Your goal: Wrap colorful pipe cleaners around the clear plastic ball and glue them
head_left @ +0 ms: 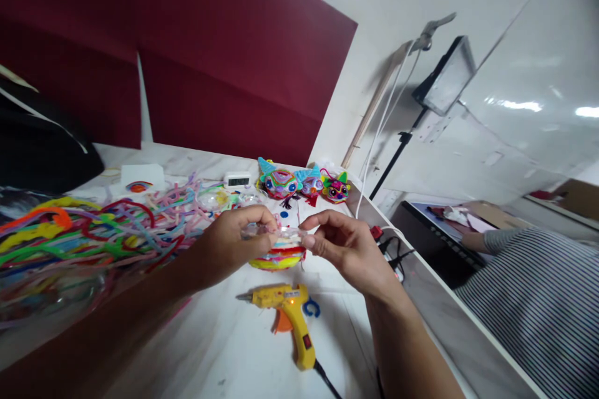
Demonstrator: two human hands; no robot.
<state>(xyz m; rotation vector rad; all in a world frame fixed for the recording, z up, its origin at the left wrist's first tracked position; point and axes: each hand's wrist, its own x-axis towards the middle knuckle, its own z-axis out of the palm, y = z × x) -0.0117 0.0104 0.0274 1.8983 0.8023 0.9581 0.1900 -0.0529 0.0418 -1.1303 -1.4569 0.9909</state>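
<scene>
Between my hands is a rounded craft piece of pipe cleaners (277,260), banded in yellow, red and pale colours, with a clear plastic-looking upper part. My left hand (246,237) pinches its left upper side, thumb against fingers. On the other side, my right hand (340,246) has thumb and forefinger closed at the clear edge, the other fingers curled. Just what lies between the fingertips is too small to make out. Below them a yellow hot glue gun (286,300) lies on the white table (219,343), its small light glowing. A curled blue pipe cleaner (311,307) lies beside it.
Loose pipe cleaners (107,230) cover the table's left side. Several finished animal-face ornaments (279,182) stand at the back, near a small digital clock (238,180). A raised table edge (421,290) and cables (393,255) run along the right. Beyond, a person in a striped top (528,293) works.
</scene>
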